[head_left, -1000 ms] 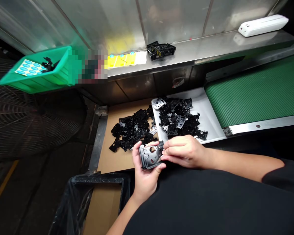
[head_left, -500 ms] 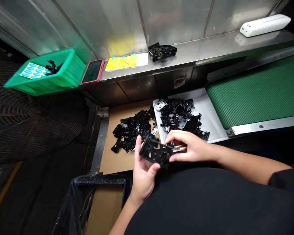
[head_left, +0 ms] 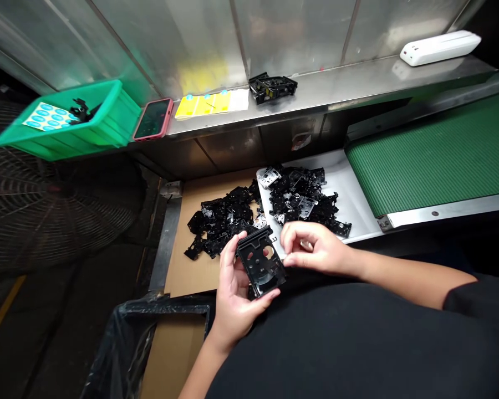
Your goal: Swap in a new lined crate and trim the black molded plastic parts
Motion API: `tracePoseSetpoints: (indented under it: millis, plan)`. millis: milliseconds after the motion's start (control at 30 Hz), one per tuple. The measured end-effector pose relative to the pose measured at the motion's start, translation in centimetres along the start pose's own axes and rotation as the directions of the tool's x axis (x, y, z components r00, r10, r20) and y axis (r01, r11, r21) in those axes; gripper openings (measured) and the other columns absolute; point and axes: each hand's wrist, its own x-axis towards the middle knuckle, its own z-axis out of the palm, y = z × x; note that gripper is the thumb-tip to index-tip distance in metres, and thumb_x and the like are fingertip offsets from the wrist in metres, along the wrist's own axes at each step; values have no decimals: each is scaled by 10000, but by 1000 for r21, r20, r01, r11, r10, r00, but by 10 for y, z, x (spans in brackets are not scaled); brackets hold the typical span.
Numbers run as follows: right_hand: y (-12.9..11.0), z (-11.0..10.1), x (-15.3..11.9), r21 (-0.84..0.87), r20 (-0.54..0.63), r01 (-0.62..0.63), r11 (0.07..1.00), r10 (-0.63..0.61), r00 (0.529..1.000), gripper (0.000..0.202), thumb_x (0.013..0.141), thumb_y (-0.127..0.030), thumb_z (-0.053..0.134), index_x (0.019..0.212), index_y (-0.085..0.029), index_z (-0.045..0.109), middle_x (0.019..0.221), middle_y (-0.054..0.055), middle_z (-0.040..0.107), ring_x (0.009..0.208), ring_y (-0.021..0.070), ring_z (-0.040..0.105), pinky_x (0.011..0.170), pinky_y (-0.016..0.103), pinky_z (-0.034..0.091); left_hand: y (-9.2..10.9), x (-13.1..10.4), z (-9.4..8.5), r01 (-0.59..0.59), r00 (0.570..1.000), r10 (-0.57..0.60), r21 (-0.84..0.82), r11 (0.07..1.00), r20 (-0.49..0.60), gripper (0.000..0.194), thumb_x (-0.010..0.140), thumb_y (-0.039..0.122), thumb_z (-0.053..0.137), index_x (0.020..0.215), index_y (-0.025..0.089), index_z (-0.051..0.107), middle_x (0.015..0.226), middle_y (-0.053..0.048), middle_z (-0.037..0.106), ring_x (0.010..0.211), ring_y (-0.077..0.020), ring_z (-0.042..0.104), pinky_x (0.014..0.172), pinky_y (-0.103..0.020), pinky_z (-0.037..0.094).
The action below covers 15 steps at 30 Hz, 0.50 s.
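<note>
A flat black part with holes and a ridged upper edge [head_left: 261, 265] rests in my left hand [head_left: 235, 293], gripped between thumb and fingers. Just right of it is my right hand [head_left: 311, 246], its fingers curled in and thumb near the part's right edge; something small and shiny shows in the palm, too small to name. Behind my hands, black parts [head_left: 224, 213] lie heaped on brown cardboard [head_left: 183, 277]. More black and silvery parts [head_left: 299, 194] fill the left side of a white tray [head_left: 360, 216].
A green ribbed belt [head_left: 441, 149] lies right. The metal shelf [head_left: 336, 83] holds a green bin [head_left: 103, 127], a phone [head_left: 153, 119], yellow labels [head_left: 203, 105], black assemblies [head_left: 272, 87] and a white device [head_left: 441, 49]. A fan [head_left: 58, 191] and a lined bin [head_left: 120, 332] are left.
The black part has turned more upright in my left hand and faces the camera. My right hand has come away from its surface to the part's right side. The view has shifted slightly.
</note>
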Motion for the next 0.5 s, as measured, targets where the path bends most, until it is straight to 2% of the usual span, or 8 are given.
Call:
tracePoseSetpoints:
  millis: [67,133,167,233,367,500]
  plan:
    - [-5,-5,5,-24,-22,15,1000,-15,1000,398,817,-301,835,1112,-213,583,1023,6,531,634,53,414,510,178,355,0,-1,-1,6,1000,-6,-10,1000,15,1038,664,254,902,1529,392,344,1633,-133,282,1274,-351,607,955,-483,613]
    - [-9,-9,10,-92,70,9,996,-2,998,583,832,-289,821,1324,-276,509,1149,26,497,607,34,370,483,162,335,-1,-2,-1,4,1000,-4,-12,1000,23,1034,646,243,912,1515,389,372,1617,-121,310,1355,-369,537,1006,-492,584]
    - [-11,-11,12,-136,128,19,991,-1,992,602,850,-294,803,1368,-294,498,1179,34,487,611,32,370,489,159,350,-1,-3,-1,4,1000,-4,-8,1000,24,1034,637,245,916,1511,386,382,1613,-118,322,1385,-374,506,1030,-496,569]
    - [-11,-12,14,-208,149,72,975,-41,988,518,878,-314,773,1347,-286,553,1163,37,493,618,35,373,506,158,380,-1,-3,-2,7,1000,-7,-3,1000,13,1034,638,256,917,1511,385,379,1619,-116,321,1391,-370,500,1042,-497,559]
    - [-3,-7,7,-234,-3,170,957,-175,985,457,863,-330,790,1275,-236,617,1087,40,548,607,45,384,491,164,382,2,-4,-1,27,997,-27,-6,1000,-66,1023,669,292,902,1522,380,343,1643,-121,293,1350,-351,546,1035,-486,559]
    - [4,2,-3,-243,61,239,940,-231,971,367,816,-314,838,1126,-183,692,1040,59,644,652,76,481,542,201,436,4,-4,0,71,989,-73,-21,997,-129,1042,665,367,906,1524,344,318,1586,-136,393,1346,-358,546,1032,-480,556]
